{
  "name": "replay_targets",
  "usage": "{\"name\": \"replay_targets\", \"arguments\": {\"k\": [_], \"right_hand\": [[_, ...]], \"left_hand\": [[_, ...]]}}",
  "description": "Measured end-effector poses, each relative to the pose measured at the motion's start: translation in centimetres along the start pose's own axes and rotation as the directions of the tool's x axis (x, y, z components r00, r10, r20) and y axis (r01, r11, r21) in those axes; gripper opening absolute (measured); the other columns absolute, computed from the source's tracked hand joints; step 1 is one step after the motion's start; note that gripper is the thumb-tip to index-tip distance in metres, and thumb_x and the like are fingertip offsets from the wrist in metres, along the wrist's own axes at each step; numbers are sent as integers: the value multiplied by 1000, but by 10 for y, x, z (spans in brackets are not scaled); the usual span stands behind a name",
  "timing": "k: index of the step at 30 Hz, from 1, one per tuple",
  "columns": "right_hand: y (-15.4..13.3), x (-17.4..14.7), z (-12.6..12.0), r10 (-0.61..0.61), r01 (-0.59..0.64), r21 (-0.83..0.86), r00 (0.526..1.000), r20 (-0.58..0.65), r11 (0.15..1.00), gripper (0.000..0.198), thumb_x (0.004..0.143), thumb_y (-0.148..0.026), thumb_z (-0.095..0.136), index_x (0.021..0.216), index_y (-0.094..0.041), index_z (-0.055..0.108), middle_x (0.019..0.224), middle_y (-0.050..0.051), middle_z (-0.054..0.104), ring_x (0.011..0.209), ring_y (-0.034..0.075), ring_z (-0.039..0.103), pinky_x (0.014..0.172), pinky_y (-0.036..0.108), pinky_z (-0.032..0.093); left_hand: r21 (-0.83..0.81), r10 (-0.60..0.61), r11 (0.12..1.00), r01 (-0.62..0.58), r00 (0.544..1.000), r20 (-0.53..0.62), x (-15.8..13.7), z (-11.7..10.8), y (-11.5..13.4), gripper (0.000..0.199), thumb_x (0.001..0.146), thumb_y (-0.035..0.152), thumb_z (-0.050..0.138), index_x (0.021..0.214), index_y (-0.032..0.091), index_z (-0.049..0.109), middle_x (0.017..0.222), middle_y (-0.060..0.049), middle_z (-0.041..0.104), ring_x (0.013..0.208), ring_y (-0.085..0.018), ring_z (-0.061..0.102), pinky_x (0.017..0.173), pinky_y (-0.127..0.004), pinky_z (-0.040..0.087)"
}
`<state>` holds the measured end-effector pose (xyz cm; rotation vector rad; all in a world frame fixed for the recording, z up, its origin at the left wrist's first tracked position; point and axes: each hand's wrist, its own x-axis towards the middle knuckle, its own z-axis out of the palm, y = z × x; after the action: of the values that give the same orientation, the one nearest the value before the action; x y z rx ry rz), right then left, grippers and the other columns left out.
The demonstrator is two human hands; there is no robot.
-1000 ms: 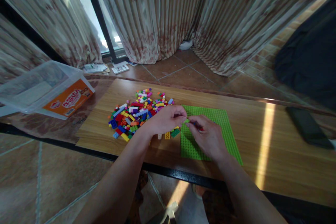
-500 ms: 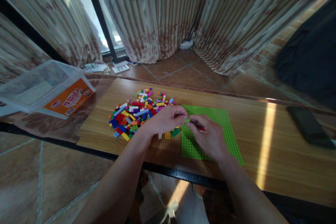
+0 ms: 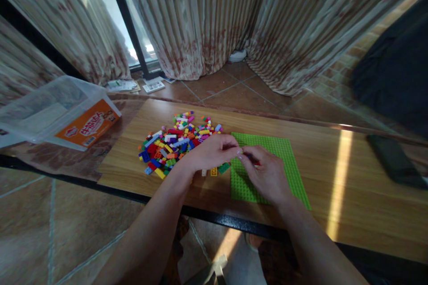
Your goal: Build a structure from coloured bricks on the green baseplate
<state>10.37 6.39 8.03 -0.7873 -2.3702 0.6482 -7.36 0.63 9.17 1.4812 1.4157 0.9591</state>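
My left hand (image 3: 216, 153) is closed in a pinch, its fingertips meeting those of my right hand (image 3: 267, 171) over the left edge of a lime green baseplate (image 3: 284, 151). Between the fingertips of both hands is a small green brick, now almost wholly covered. A bit of red (image 3: 257, 164) shows by the curled fingers of my right hand; I cannot tell whether it is held or sits on the plate. Left of the plate lies a heap of mixed coloured bricks (image 3: 174, 142), partly behind my left hand. A dark green brick (image 3: 224, 168) lies beside the plate's left edge.
A clear plastic tub (image 3: 63, 111) with an orange label stands at the table's left end. Toward the right end lies a dark phone (image 3: 396, 160). The wooden tabletop (image 3: 317, 160) has a dark front edge. Striped curtains (image 3: 207, 22) hang beyond it.
The fingertips have closed further over the small green brick, which showed more plainly before. Both hands have otherwise barely moved.
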Motion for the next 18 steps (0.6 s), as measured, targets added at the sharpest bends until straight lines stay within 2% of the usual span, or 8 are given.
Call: {"name": "replay_targets", "arguments": {"k": [18], "right_hand": [[-1,0,1,0,0,8,999,-36,1000,18,92,-32,56,99,-21,67,89,5,71,74,17,65,70,30,49]], "left_hand": [[74,10,997,-8,1000,-18,0,-1,1,20,88,31,52,80,14,60,66,2,56,62,-11,53,57,-23,40]]}}
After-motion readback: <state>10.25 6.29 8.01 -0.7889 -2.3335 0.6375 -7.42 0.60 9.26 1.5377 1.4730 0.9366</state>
